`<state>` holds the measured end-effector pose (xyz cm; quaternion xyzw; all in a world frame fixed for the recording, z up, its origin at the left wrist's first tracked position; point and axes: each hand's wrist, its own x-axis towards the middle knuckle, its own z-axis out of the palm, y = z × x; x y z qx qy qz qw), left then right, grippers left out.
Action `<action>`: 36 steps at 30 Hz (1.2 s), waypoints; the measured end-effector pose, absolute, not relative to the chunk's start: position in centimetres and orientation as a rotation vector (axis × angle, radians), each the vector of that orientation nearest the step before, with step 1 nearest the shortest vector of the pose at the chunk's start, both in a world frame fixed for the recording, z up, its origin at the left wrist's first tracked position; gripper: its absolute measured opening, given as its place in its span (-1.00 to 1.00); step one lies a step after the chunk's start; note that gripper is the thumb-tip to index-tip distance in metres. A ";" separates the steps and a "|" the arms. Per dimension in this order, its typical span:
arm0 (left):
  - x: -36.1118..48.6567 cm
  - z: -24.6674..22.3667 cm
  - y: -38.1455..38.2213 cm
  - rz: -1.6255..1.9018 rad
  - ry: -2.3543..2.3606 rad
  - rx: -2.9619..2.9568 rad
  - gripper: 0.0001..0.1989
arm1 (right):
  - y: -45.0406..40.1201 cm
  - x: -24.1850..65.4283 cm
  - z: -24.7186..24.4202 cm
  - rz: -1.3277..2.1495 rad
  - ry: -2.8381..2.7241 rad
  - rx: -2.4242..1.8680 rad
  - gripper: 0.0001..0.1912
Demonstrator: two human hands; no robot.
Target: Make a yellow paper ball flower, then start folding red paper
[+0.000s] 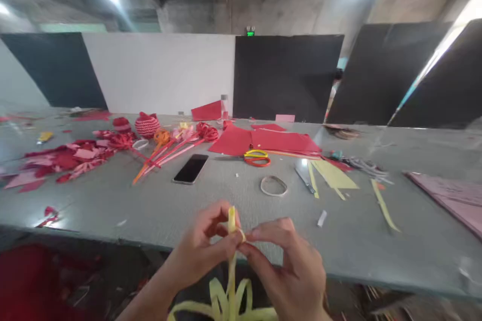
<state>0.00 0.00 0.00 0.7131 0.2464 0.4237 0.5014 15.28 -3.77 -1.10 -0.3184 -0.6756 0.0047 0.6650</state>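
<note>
My left hand (207, 246) is closed in a pinch around an upright pale yellow paper strip (232, 215), just above the front edge of the table. Below the fingers, more yellow paper strips (216, 295) hang from it and curve outward in loops. My right hand (289, 266) comes in from the other side, thumb and forefinger pinched on a small yellow bit beside the upright strip. The two hands' fingertips nearly meet there and partly hide the paper. Beyond the hands lie a white ring (273, 186) and scissors (257, 157) with yellow and orange handles.
A phone (191, 169) lies left of centre, near several paper flowers on stems (176, 148). Red paper sheets (278, 141) sit at the back. To the right are a utility knife (304, 179), yellow paper (335, 174), a loose yellow strip (384, 208) and pink sheets (452, 198).
</note>
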 end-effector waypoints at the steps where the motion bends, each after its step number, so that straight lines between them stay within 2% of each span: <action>1: 0.0 0.1 0.0 1.026 0.600 1.723 -0.87 | -3.8 15.3 -1.1 0.019 -1.526 -0.734 -0.87; 12: 0.0 -0.6 0.0 1.055 0.643 1.576 -0.83 | -4.0 15.5 -1.3 0.233 -1.523 -0.771 -0.88; 24: 0.1 -0.9 -0.3 1.133 0.549 1.597 -0.85 | -3.5 15.1 -1.2 0.300 -1.475 -0.748 -0.87; 36: 0.6 -1.0 -0.4 1.234 0.591 1.555 -0.79 | -3.2 15.2 -1.5 0.191 -1.489 -0.732 -0.87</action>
